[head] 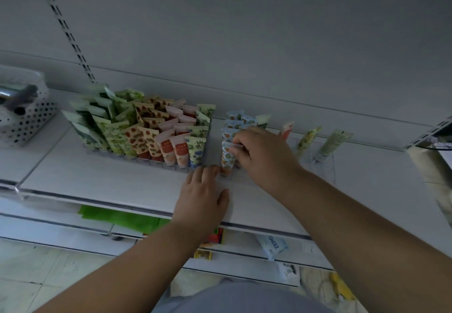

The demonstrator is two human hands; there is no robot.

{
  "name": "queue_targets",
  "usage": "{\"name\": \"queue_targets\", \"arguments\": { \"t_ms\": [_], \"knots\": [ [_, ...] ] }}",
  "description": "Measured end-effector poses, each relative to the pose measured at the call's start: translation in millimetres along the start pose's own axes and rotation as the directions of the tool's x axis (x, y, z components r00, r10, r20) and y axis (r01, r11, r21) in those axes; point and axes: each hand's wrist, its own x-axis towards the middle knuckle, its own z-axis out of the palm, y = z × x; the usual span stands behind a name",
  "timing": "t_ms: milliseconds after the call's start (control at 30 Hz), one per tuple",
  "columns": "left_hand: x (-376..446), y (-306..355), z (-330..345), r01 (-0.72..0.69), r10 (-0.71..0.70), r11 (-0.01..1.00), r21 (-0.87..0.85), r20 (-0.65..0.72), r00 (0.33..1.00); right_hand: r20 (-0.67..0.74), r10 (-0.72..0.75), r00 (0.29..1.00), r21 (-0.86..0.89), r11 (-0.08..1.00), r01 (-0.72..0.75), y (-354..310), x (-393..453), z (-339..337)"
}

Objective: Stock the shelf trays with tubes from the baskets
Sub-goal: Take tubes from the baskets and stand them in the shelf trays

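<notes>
Item 1: left hand (203, 196), fingers straight, pressing flat on the shelf (110, 176) at the tray's front edge. Item 2: right hand (263, 152), fingers pinching a blue tube (227, 157) in the right tray (325, 166). Item 3: full left tray (146, 160); basket (27, 117) far left. I judge seating in hand; next I must release without tipping the row.

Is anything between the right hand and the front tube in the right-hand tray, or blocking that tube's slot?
Nothing visible. The right hand already pinches the top of the front tube, which stands in the clear tray. The left hand rests on the shelf beside the tray, not in the way.
</notes>
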Motion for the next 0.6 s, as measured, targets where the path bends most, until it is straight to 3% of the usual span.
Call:
{"name": "queue_targets", "arguments": {
  "t_ms": [133, 333, 600],
  "knots": [
    [-0.7, 0.9, -1.3, 0.006, -0.006, 1.000, -0.024, -0.014, 1.000, -0.119, -0.049, 0.992, -0.054, 0.998, 0.043, -5.7, -9.6, -13.4],
    [-13.8, -3.1, -32.0, 0.038, -0.043, 0.996, -0.083, -0.065, 0.997, -0.120, -0.113, 0.986, 0.035, 0.992, 0.118, -34.7, -7.3, -22.1],
    [-59.7, -86.2, -127.6, 0.210, -0.194, 0.976, 0.058, -0.212, 0.958, -0.108, -0.250, 0.962, 0.205, 0.941, 0.268, -148.5, 40.8, 15.1]
  ]
}}
